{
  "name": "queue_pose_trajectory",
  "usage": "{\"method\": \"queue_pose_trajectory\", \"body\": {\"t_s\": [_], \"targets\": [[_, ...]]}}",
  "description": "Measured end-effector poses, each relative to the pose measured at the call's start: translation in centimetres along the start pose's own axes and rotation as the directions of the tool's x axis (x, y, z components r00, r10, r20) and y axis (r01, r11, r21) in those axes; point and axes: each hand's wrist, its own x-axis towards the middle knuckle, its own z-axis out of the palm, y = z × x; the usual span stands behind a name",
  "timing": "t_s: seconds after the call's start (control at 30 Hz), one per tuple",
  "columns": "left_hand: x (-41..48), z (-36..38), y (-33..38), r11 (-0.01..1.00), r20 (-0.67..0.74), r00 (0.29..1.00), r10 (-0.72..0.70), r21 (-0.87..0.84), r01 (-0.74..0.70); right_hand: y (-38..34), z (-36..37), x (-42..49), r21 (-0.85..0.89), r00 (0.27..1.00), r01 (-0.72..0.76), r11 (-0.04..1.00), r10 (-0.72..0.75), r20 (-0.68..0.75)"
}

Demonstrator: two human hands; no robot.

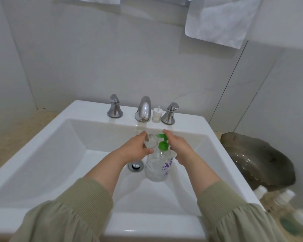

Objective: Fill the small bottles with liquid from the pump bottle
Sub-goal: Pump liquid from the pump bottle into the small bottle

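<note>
- While the left hand [136, 149] grips a small bottle [150, 143], its fingers hold the mouth at the green spout [161, 136] to catch liquid.
- The right hand [178, 147] curls round the pump top, forefinger above, seemingly ready to press.
- The pump bottle [158, 169] stands in the sink [94, 110], right of the drain [136, 165], probably so spills stay contained.

**Centre jammed, left side open**

Pump bottle [157, 166] stands mid-sink [42, 154]. The left hand [138, 149] grips a small bottle [151, 142] and the right hand [180, 149] wraps the pump, so the middle's blocked. The basin's left half lies free. Spout [143, 109] and tap handles [114, 106] fence the back ledge, and a shell dish [261, 163] crowds the right.
</note>
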Motion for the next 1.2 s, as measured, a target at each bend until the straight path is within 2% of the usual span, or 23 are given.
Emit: {"method": "queue_pose_trajectory", "body": {"t_s": [0.4,0.57,0.7,0.8,0.93,1.07,1.1,1.13,1.2], "targets": [[0.0,-0.4,-1.3,0.957,-0.02,0.994,-0.108,-0.272,0.098,0.0,-0.6,0.1,0.092,0.998,0.026,0.995,-0.021,-0.052],[-0.6,-0.5,-1.2,0.882,0.011,0.99,-0.138,-0.453,0.129,0.3,-1.0,-0.2,0.128,0.994,0.048,0.991,-0.034,-0.103],[-1.7,-0.8,-0.8,0.836,0.033,0.988,-0.151,-0.529,0.145,0.2,-1.1,-0.9,0.127,0.973,0.151,0.98,-0.125,-0.191],[-2.4,-1.1,-0.8,0.823,0.022,0.989,-0.148,-0.551,0.136,0.1,-0.9,-2.1,0.021,0.906,0.307,0.951,-0.286,-0.312],[-2.9,-1.3,-1.3,0.84,-0.112,0.982,-0.15,-0.539,0.067,-0.3,-0.7,-3.0,-0.246,0.704,0.529,0.812,-0.582,-0.407],[-3.3,-1.5,-1.6,0.857,-0.266,0.948,-0.173,-0.516,0.012,-2.8,-1.0,-1.8,-0.585,0.519,0.532,0.612,-0.782,-0.346],[-3.3,-1.5,-1.6,0.858,-0.292,0.939,-0.182,-0.513,0.006,-3.9,-1.1,-1.4,-0.661,0.503,0.508,0.553,-0.813,-0.294],[-3.3,-1.5,-1.6,0.861,-0.314,0.93,-0.193,-0.508,0.007,-5.1,-1.2,-0.9,-0.738,0.517,0.463,0.49,-0.826,-0.224],[-3.4,-1.3,-1.6,0.866,-0.344,0.915,-0.209,-0.499,0.01,-7.6,-1.2,0.2,-0.888,0.602,0.325,0.325,-0.796,-0.071]]}}
